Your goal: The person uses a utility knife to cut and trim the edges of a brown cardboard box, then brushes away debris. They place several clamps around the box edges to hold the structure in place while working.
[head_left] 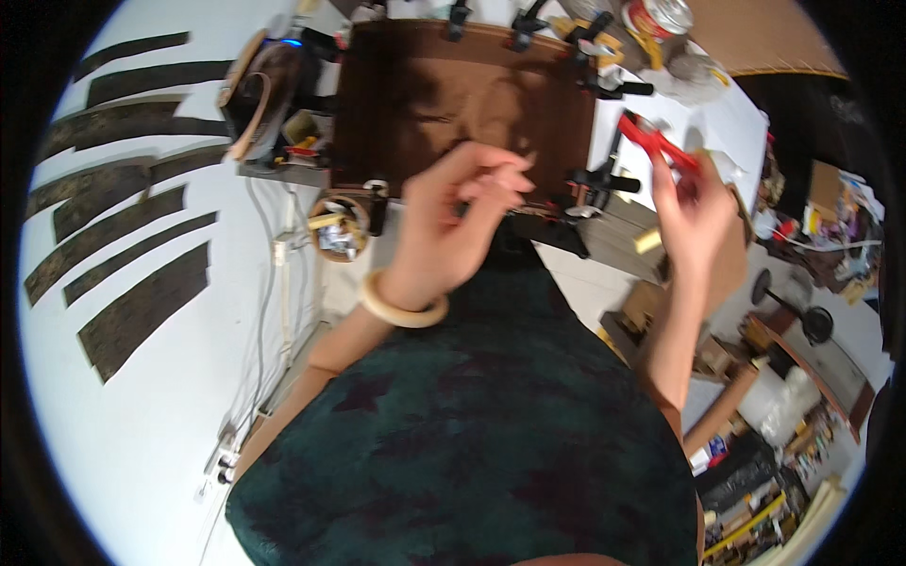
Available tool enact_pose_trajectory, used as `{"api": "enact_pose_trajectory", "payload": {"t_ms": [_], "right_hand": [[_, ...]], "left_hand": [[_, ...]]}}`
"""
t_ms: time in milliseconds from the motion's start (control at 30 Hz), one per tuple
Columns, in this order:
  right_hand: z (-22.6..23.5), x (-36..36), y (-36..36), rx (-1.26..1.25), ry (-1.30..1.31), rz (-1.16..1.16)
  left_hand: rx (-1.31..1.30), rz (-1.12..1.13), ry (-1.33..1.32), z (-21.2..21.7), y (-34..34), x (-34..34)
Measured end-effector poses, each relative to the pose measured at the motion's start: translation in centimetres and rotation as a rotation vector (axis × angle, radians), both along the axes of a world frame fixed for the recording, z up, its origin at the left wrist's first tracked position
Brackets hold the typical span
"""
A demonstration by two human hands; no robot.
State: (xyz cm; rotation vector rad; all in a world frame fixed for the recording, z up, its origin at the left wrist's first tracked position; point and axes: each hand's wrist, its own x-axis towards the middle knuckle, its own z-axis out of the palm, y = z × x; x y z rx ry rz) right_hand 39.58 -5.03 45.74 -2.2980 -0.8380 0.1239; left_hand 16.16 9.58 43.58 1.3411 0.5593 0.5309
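A dark brown rectangular panel [547,104] lies in front of me, with several black clamps [604,179] along its edges. Over its near edge hovers my left hand [453,212], a pale bangle [401,307] on the wrist. Its fingers are drawn together in a pinch, and anything between the tips is too small or blurred to make out. To the right of the panel, my right hand [694,203] has its fingers closed on a red-handled tool [651,141] above the white surface. Blur and the fingers hide the tool's exact kind.
A round container of small items [340,229] stands left of the panel's near corner. Beyond the right hand are a can [658,17] and a clear plastic bag [696,75]. Dark strips [142,278] hang on the white wall at left. Boxes and clutter [755,443] fill the lower right.
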Motion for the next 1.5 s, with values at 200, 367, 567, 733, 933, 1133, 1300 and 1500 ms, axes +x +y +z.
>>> {"api": "enact_pose_trajectory", "payload": {"t_ms": [200,367,567,733,933,1133,1300,1500], "right_hand": [[2.0,-5.4,-7.5,0.161,0.137,0.452],[-0.8,-5.4,-12.7,0.314,-0.088,0.163],[-4.6,-4.3,-26.6,0.339,-0.145,-0.161],[-9.1,1.2,-40.9,0.352,-0.16,-0.576],[-25.4,12.9,-61.4,0.578,0.507,-1.185],[-41.6,25.8,-82.3,0.023,0.71,-1.38],[-40.5,32.8,-90.9,-0.147,0.63,-1.506],[-28.0,26.9,-101.7,-0.254,-0.218,-1.21]], "left_hand": [[-0.451,-0.561,-0.045,4.1,-3.7,4.6],[-0.099,-0.614,0.123,3.3,-9.2,9.4],[0.18,-1.188,0.062,3.3,-18.8,16.6],[0.028,-1.22,0.255,2.5,-29.2,23.8],[-0.023,-1.017,0.389,-3.0,-46.2,33.2],[-0.281,-1.15,0.528,-8.1,-65.2,44.1],[-0.205,-1.167,0.473,-15.2,-75.8,51.0],[-0.349,-0.87,0.743,-33.1,-88.1,59.9]]}}
